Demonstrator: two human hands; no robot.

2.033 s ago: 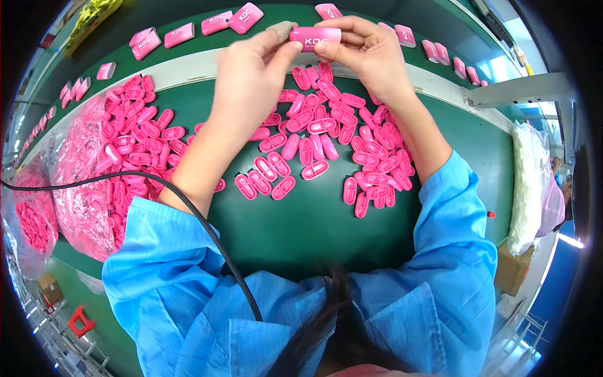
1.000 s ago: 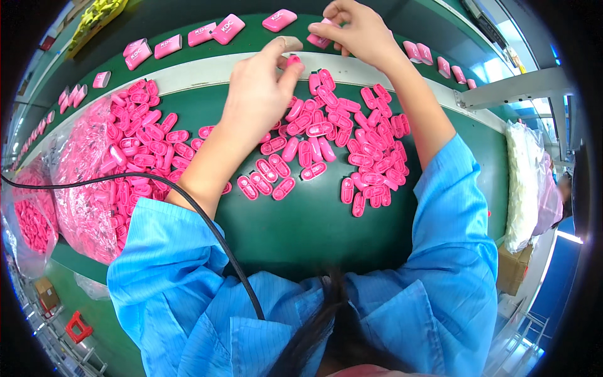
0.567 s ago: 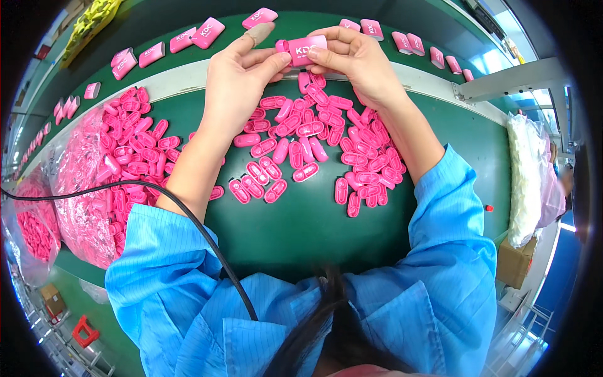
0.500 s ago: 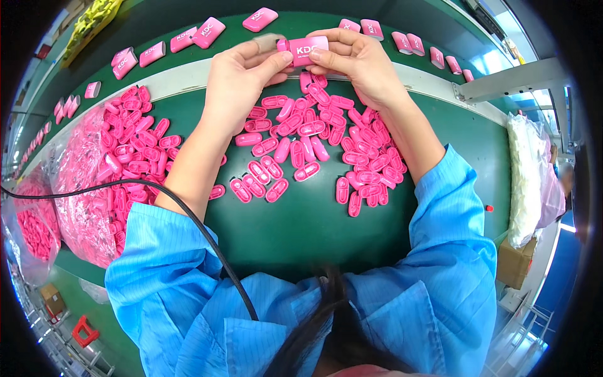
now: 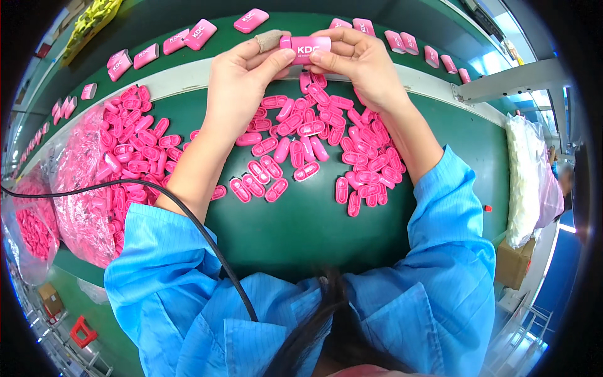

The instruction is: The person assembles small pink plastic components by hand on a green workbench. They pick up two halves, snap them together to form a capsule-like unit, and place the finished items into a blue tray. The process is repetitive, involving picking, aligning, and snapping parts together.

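Both hands meet at the far edge of the green table, over the white rail. My right hand (image 5: 364, 63) pinches a flat, glossy pink plastic case (image 5: 312, 45) with white print, thumb on its front face. At the left end of that case, my left hand (image 5: 242, 78) grips a small pink end cap (image 5: 286, 43) that touches the case; whether it is fully seated cannot be told. A tan wrap (image 5: 269, 40) covers one left finger. Below the hands lie several loose pink oval end caps (image 5: 308, 127), many with their hollow side up.
Beyond the white rail (image 5: 182, 78), several pink cases (image 5: 201, 34) rest on a green conveyor belt (image 5: 229, 38). A clear plastic bag (image 5: 78, 188) spills pink caps at left, and a black cable (image 5: 207, 232) crosses my left arm. White wrapped material (image 5: 522, 182) stands at right.
The cases on the belt have shifted a little to the left. My hands stay nearly in place, with the case and end cap still held together.
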